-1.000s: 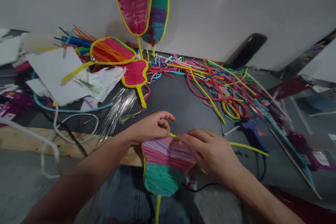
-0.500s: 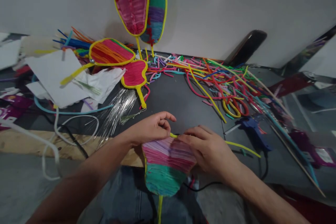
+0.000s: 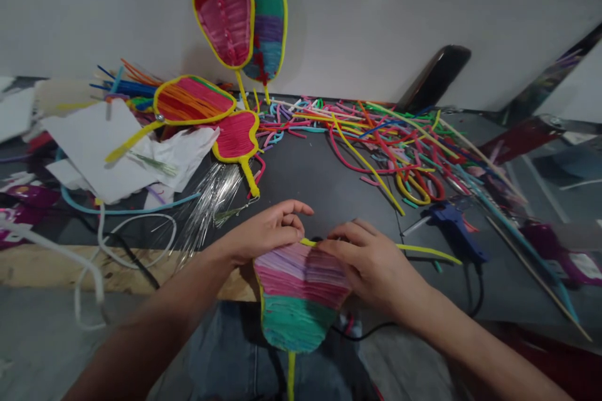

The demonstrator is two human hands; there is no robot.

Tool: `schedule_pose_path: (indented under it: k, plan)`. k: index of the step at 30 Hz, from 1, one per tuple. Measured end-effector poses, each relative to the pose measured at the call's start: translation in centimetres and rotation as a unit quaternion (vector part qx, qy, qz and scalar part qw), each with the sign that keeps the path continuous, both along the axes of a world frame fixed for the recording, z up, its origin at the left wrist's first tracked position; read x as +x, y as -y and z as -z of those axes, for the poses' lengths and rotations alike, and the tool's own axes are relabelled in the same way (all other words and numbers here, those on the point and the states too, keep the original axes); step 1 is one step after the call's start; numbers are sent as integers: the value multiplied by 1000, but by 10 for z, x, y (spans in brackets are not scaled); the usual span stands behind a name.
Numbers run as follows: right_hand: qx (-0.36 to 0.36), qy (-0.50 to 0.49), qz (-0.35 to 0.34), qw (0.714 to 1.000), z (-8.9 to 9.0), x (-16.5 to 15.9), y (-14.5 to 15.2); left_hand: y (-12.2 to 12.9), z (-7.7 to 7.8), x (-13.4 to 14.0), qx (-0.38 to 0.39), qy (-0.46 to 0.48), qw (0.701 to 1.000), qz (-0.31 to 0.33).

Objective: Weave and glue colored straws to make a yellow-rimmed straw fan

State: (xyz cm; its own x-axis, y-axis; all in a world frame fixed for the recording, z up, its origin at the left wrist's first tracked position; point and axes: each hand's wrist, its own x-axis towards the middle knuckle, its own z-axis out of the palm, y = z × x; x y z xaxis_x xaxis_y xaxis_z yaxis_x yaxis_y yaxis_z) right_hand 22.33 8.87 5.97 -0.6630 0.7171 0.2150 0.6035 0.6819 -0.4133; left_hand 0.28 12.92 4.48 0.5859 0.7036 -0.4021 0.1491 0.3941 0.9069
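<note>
A hand fan (image 3: 301,301) of pipe cleaners, banded lilac, pink and green, hangs over the table's front edge with its yellow handle (image 3: 291,373) pointing down. My left hand (image 3: 275,229) pinches its top edge between thumb and curled fingers, the index finger stretched out. At the top right edge, my right hand (image 3: 371,263) has its fingertips closed on a yellow pipe cleaner (image 3: 430,252) laid along the rim. The pipe cleaner's loose end sticks out to the right behind that hand. My right fingers hide part of the fan's right side.
Two yellow-rimmed fans (image 3: 223,19) lean on the wall; another fan (image 3: 195,100) and a smaller pink one (image 3: 236,136) lie left. Loose pipe cleaners (image 3: 376,131) heap at the back. A blue glue gun (image 3: 456,235), scissors (image 3: 412,188) and a phone (image 3: 435,78) are right.
The view has shifted slightly, moving the background a little. Both hands keep their hold at the fan's top edge, with only slight finger movement.
</note>
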Motion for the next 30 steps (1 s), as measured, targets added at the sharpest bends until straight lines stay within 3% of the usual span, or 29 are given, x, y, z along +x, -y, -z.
schedule_pose_path:
  k: [30]
  plan:
    - [-9,8,1,1000,4,-2,0,2,-3,7,-6,-11,999,-30]
